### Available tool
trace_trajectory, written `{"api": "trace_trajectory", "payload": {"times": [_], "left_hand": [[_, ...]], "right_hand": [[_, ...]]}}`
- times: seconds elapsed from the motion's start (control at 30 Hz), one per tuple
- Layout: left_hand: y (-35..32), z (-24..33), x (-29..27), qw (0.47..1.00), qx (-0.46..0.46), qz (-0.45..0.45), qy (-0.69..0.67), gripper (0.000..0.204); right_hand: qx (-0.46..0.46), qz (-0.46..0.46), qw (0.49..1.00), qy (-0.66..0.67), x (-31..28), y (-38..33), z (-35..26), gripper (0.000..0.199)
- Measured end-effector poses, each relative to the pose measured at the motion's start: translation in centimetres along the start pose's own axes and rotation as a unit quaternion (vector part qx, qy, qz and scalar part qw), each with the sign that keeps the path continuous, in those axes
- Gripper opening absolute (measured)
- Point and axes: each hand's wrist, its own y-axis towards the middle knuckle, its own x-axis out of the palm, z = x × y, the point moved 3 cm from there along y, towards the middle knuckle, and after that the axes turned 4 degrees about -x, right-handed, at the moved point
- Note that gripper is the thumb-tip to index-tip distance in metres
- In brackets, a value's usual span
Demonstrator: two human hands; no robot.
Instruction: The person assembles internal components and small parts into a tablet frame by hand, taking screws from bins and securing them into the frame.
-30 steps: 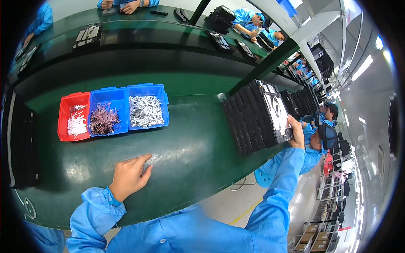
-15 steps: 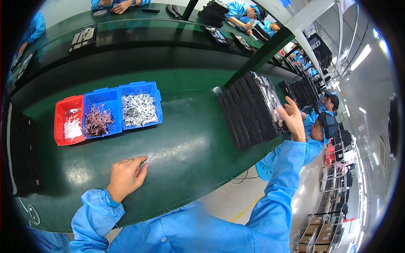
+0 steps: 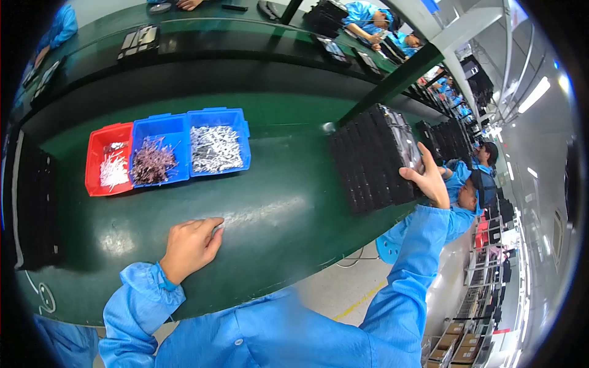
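Observation:
My left hand (image 3: 191,246) rests on the green tabletop (image 3: 270,236), fingers loosely bent, thumb a little apart, holding nothing. Beyond it stand three joined bins: a red bin (image 3: 93,161) with small white pieces, a blue bin (image 3: 161,126) with thin dark reddish pieces, and another blue bin (image 3: 216,118) full of white and black pieces. At the right, my right hand (image 3: 431,179) is at the top of a stack of black trays (image 3: 373,164), thumb and index finger spread over the top tray's edge. Its other fingers are mostly hidden. Light and silvery parts show on that tray.
Another black stack (image 3: 35,205) stands at the left edge. More black trays (image 3: 445,138) are beyond the right stack, near a green post (image 3: 392,83). A raised shelf behind carries several flat devices (image 3: 138,42). Co-workers in blue (image 3: 469,190) sit to the right.
My right hand has come down onto the top of the tray stack, its thumb now at the tray's edge. My left hand stays on the table. The whole view has shifted slightly.

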Motion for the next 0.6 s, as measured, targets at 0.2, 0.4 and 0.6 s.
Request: {"api": "trace_trajectory", "payload": {"times": [0.2, 0.4, 0.6], "left_hand": [[0.1, -0.7, 0.6, 0.999, 0.040, 0.008, 0.012, 0.016], [0.4, -0.7, -0.1, 0.998, 0.037, 0.048, -0.036, 0.016], [0.6, -3.2, -4.5, 0.969, -0.076, 0.233, -0.042, 0.017]], "right_hand": [[-0.125, 0.153, 0.977, -0.079, 0.6, -1.9, -2.3, 0.090], [-0.222, 0.101, 0.961, 0.134, 9.6, -4.7, -13.8, 0.044], [-0.157, -0.083, 0.945, 0.274, 21.0, -1.0, -15.5, 0.031]]}}
